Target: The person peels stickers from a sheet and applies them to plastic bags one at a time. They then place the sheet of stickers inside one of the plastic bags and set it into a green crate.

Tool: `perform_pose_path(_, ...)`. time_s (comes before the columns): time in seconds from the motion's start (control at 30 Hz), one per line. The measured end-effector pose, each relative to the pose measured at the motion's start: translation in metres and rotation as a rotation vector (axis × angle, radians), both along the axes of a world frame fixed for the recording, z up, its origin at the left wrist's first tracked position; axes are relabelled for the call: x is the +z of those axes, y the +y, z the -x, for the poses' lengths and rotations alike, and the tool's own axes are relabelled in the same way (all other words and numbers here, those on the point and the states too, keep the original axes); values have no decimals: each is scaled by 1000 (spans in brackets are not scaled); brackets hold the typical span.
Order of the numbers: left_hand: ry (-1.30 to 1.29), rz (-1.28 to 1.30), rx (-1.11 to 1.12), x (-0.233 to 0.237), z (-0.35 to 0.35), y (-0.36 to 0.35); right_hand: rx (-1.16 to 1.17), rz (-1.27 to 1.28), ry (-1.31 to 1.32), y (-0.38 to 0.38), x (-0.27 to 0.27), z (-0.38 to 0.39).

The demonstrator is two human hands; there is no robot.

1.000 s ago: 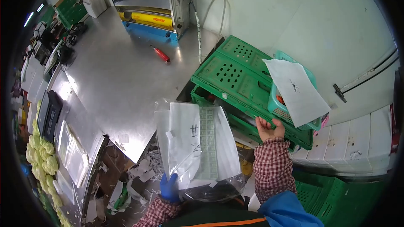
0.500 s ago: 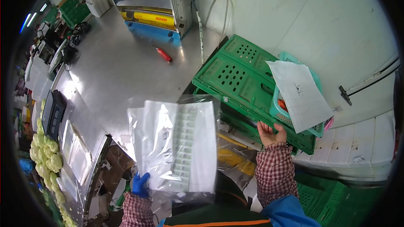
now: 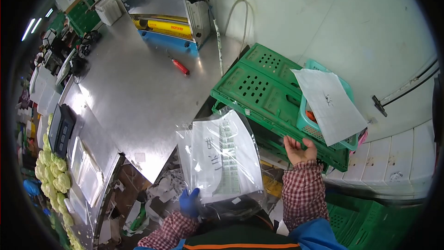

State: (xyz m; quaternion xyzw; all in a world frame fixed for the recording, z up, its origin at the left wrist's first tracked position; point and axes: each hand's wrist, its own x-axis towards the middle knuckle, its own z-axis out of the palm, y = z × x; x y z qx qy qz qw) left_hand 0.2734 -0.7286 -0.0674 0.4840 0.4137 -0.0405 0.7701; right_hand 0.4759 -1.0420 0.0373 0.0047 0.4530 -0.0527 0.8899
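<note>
My left hand [image 3: 189, 202], in a blue glove, grips the bottom corner of a clear plastic bag [image 3: 222, 157] that holds white paper sheets and a strip of green labels. The bag stands upright in front of me, beside the steel table's corner. My right hand [image 3: 298, 149], bare, with a red checked sleeve, rests with its fingers on the front edge of a folded green crate [image 3: 259, 88]. A teal basket [image 3: 307, 122] covered by a white paper sheet [image 3: 328, 102] sits on that crate, just right of my right hand.
A steel table [image 3: 134, 88] spreads to the left with a red-handled tool [image 3: 179, 66] on it and a wrapping machine with a yellow roll [image 3: 169, 25] at the back. Cauliflower heads [image 3: 51, 173] and a black scale [image 3: 60, 129] lie far left. Paper scraps litter the floor [image 3: 157, 194].
The bag swung left and tilted half a second ago, and has come back upright and closer to the crates. My right hand has stayed on the crate edge.
</note>
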Motion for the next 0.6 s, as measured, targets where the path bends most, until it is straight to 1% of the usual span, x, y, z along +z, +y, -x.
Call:
perform_pose_path(0.03,40,-6,10,-11,5,1,6,-8,-25,-1,0,-1)
perform_pose_path(0.2,-69,-70,24,4,-12,-14,18,-8,-24,-2,4,-1)
perform_pose_path(0.27,-82,-144,83,14,-22,-22,19,-8,-36,-4,7,-2)
perform_pose_path(0.33,-86,-136,71,25,-22,-20,24,-1,-49,-3,9,-2)
perform_pose_path(0.4,-42,-112,1,35,-20,-17,18,5,-41,-3,9,-3)
perform_pose_path(0.43,-61,-54,18,34,-25,-20,15,10,-30,-2,8,-2)
perform_pose_path(0.47,-172,15,64,44,-39,-34,17,9,-31,-2,7,-2)
perform_pose_path(0.53,-163,131,-22,27,-63,-50,23,14,-47,-1,7,-2)
perform_pose_path(0.6,-64,399,-20,35,-89,-72,37,1,-68,-3,9,0)
